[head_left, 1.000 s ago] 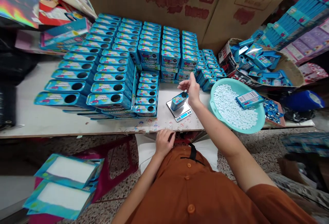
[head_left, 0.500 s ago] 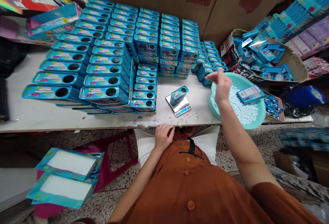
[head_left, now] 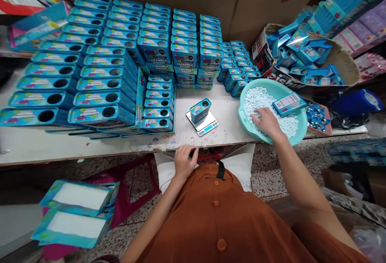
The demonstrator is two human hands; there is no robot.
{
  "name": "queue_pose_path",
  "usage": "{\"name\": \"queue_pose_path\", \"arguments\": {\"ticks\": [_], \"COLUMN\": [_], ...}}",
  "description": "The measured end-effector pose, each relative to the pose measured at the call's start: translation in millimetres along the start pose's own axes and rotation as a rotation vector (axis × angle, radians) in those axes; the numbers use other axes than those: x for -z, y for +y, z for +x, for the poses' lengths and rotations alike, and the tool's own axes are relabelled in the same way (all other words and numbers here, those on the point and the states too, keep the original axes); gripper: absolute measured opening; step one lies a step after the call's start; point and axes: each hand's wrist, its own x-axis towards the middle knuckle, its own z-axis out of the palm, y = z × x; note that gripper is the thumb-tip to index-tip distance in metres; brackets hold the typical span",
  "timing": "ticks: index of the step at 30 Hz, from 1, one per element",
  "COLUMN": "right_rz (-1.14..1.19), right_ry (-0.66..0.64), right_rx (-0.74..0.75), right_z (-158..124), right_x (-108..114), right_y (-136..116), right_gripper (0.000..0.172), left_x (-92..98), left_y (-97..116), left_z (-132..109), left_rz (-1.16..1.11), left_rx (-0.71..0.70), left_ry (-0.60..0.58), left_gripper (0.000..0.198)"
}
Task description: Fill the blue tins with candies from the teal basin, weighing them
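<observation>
My right hand [head_left: 265, 123] reaches into a turquoise basin [head_left: 242, 114], its fingers apart and touching the small white candies [head_left: 259, 96]. A blue caramel box [head_left: 288, 104] lies on the candies beside that hand. My left hand [head_left: 184, 161] rests at the table's front edge, fingers loosely bent, thumb apart, with nothing seen in it. Ahead of it, a small digital scale [head_left: 208, 128] bears an upright blue tin [head_left: 200, 110] with a dark round hole in its top.
Rows of stacked blue tins [head_left: 96, 112] fill the table's left side. A carton [head_left: 262, 50] of loose blue packs stands behind the basin. Right of it is a tray of small blue wrapped pieces [head_left: 316, 118]. Blue trays [head_left: 80, 194] sit on a magenta stool [head_left: 128, 206].
My right hand has come down from above the basin's left rim into the candies. The view has shifted slightly; my left hand stays at the table edge.
</observation>
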Motion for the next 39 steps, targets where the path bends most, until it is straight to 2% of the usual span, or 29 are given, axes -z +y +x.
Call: {"name": "queue_pose_path", "arguments": {"ticks": [4,6,8,10,12,16,21,26,30,34,39], "right_rz": [-0.014,-0.007,0.015,0.06,0.124,0.241,0.262,0.232,0.215,0.259,0.313], "right_ry": [0.008,0.005,0.006,0.017,0.036,0.082,0.127,0.046,-0.028,-0.128,-0.169], "right_rx": [0.0,0.013,0.031,0.045,0.05,-0.004,-0.04,-0.059,-0.006,0.024,0.043], "right_z": [-4,-7,-10,-13,-14,-14,-14,-15,-16,-14,-9], "right_x": [1,2,1,1,-1,-4,0,8,10,9,9], "right_y": [-2,-1,0,2,4,4,0,-5,-10,-9,-5], "right_gripper": [0.032,0.03,0.027,0.027,0.03,0.034,0.035,0.03,0.028,0.022,0.015], "left_x": [9.1,11.8,11.6,8.2,2.8,-8.1,-16.9,-19.7,-15.6,-9.9,-6.9], "left_y": [8,13,16,18,17,15,18,20,15,8,8], "left_z": [19,36,57,77,96,120,137,140,134,114,84], "left_rz": [-0.045,-0.036,-0.045,-0.058,-0.046,0.0,-0.004,-0.007,-0.034,0.02,0.079], "left_rx": [0.016,0.052,0.098,0.139,0.174,0.22,0.225,0.276,0.294,0.268,0.124], "left_ry": [0.083,0.166,0.233,0.251,0.224,0.161,0.157,0.152,0.141,0.158,0.165], "left_gripper": [0.007,0.024,0.05,0.071,0.081,0.083,0.075,0.078,0.081,0.076,0.064]}}
